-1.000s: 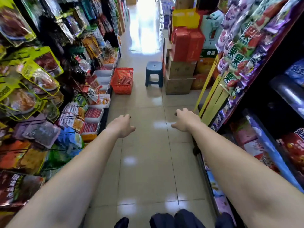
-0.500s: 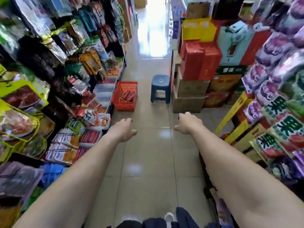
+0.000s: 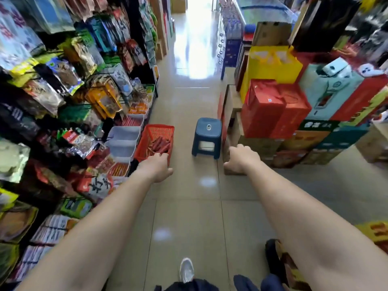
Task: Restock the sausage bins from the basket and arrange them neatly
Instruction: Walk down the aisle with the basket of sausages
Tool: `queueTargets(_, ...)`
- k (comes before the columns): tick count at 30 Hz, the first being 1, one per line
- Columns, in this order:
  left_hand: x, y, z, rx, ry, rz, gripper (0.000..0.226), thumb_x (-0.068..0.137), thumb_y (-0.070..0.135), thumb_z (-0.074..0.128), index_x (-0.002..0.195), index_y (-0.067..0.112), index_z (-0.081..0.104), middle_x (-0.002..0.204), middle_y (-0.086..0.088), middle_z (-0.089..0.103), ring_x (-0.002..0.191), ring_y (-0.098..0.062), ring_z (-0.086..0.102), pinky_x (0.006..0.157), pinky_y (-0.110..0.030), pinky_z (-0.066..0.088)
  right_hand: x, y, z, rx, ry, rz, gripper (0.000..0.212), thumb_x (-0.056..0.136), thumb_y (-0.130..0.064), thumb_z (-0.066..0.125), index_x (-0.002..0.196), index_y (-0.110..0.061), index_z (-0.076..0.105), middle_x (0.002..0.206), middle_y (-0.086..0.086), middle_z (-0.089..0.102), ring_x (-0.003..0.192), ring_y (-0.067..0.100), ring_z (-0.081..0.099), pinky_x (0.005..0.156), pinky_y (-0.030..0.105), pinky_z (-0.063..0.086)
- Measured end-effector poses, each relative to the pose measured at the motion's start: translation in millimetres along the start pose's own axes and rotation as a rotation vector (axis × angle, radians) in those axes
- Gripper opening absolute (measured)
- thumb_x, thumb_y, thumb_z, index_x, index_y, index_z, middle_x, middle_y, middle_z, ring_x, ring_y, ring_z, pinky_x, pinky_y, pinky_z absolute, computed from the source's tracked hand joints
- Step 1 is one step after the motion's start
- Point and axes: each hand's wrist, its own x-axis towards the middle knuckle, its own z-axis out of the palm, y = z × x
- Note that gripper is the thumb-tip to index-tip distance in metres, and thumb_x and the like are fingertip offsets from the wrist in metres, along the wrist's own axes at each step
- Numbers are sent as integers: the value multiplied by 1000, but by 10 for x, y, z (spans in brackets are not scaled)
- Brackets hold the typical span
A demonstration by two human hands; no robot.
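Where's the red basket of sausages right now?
Head view, aisle's left side: the red basket stands on the floor beside the white bins, blue stool to its right.

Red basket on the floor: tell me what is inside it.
Long red sausages lie piled in the red basket. The left hand covers its near rim, and the sausages hide whatever lies beneath them, so their number cannot be told.
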Motion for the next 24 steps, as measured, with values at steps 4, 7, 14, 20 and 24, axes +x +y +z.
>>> queueTargets(4,964,-91,-646,-3,33,25,62,94,46,54,146,15,40,147,-14,46,132,-36,48,105,-46,44,888,-236,-544,46,61,2,55,88,-51,62,131,-19,52,131,11,52,120,33,51,92,44,48)
queueTargets(7,1652,-88,-962,-28,31,34,64,94,48,55,145,14,40,147,-14,46,132,-35,48,105,-46,44,1548,-323,-779,46,53,-4,53,87,-51,61,129,-20,52,129,10,52,118,32,51,88,44,46)
queueTargets(14,3341,2,-1365,-10,-12,45,64,94,46,56,145,11,40,148,-15,46,133,-34,48,105,-45,44,3359,-249,-1071,46,10,4,58,87,-50,63,136,-22,50,131,9,51,118,31,51,91,44,47)
queueTargets(20,4768,133,-1969,-63,-56,-31,68,92,47,58,146,11,40,147,-16,47,131,-35,49,104,-45,45,4949,-29,-1635,57,-25,-2,53,86,-51,64,129,-21,54,128,9,54,116,31,54,93,47,50)
queueTargets(24,5630,194,-2426,-128,-18,-37,66,92,45,57,147,13,40,147,-16,48,131,-34,51,105,-46,45,5912,-10,-2064,62,-28,-9,52,84,-50,64,126,-20,56,125,9,56,111,32,56,90,47,52)
